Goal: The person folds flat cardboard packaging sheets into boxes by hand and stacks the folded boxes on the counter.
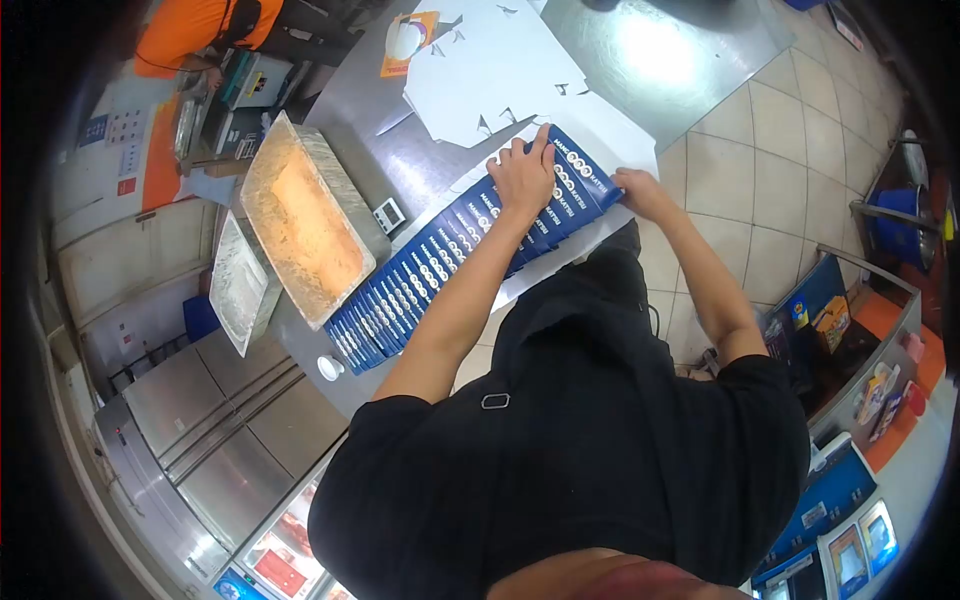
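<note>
A long row of overlapping blue printed cartons [430, 265], lettered "MANG" and "KATSU", runs diagonally along the near side of the metal table. My left hand [525, 180] lies on the top of the row near its right end, fingers spread over the cartons' far edge. At the right end, my right hand [645, 192] pinches the corner of the endmost blue carton [588, 168], with the fingertips partly hidden. White flat cardboard sheets [495, 70] with cut slots lie beyond my hands, and white board also shows under the row.
A large metal tray [285, 245] of orange-tan crumbs stands left of the cartons, beside a smaller metal container [240, 285]. A small digital device [389, 214] and a white cup [329, 368] are close by. A person in orange [195, 35] is at the far left.
</note>
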Tool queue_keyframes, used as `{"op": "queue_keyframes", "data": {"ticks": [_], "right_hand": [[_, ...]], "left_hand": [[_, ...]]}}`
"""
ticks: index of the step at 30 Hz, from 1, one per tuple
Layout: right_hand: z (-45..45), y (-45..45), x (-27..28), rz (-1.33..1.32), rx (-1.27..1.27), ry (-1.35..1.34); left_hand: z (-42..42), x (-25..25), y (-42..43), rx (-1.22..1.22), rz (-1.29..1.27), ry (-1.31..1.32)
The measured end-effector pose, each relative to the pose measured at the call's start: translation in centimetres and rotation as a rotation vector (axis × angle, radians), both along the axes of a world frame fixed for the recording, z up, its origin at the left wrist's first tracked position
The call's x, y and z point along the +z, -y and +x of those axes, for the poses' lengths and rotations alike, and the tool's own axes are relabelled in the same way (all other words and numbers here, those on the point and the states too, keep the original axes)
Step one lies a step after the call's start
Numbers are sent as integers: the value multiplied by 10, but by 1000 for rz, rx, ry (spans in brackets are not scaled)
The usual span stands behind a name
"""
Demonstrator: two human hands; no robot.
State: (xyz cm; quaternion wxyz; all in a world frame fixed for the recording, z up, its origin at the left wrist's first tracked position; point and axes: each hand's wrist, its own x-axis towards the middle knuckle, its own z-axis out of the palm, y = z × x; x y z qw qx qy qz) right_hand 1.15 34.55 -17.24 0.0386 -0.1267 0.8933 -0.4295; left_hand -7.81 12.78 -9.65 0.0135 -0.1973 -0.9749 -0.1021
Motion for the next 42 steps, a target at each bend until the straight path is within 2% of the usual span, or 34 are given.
{"op": "queue_keyframes", "data": {"ticks": [7, 11, 13, 15, 16, 18, 19, 20, 21, 22, 23, 25, 26, 28, 29, 31, 33, 38, 42], "right_hand": [[12, 20, -1, -132, -45, 37], [13, 23, 10, -103, -7, 138], [10, 21, 4, -145, -17, 123], [4, 17, 16, -27, 47, 197], [-2, 14, 25, 87, 75, 271], [-13, 4, 37, 210, 137, 360], [-17, -2, 39, 324, 159, 449], [-22, -12, 34, 329, 183, 444], [-28, -24, 27, -109, 95, 554], [-31, -27, 22, -548, 0, 657], [-30, -15, 51, -772, -20, 739], [-38, -6, 58, -795, -6, 849], [-41, 2, 59, -790, 5, 846], [-41, 16, 60, -722, 7, 864], [-41, 18, 59, -710, 15, 865], [-43, 19, 55, -544, -19, 977], [-41, 22, 52, -580, -12, 952], [-32, 26, 43, -760, -173, 905], [-26, 34, 41, -871, -142, 906]], "left_hand": [[-2, -4, -1, 29, 19, -5], [-1, -4, -3, 43, 62, 19], [-2, 2, -1, 43, 127, 113], [-8, -11, 9, -11, 372, 75], [-9, -8, 20, 26, 378, 68], [-11, 1, 51, 56, 849, -79], [-6, 15, 80, 156, 865, -114], [3, 30, 117, 255, 878, -147], [13, 36, 154, 442, 894, -184], [22, 32, 201, 534, 880, -302], [37, 24, 243, 652, 816, -458], [80, 38, 302, 822, 626, -537], [98, 44, 309, 830, 627, -547], [132, 52, 315, 431, 455, -160], [144, 42, 304, 253, 272, -234], [159, 36, 282, 147, 121, -34], [163, 26, 273, 192, -1, 12], [163, 12, 269, 273, 13, -19], [161, 10, 269, 285, 15, -30]]}}
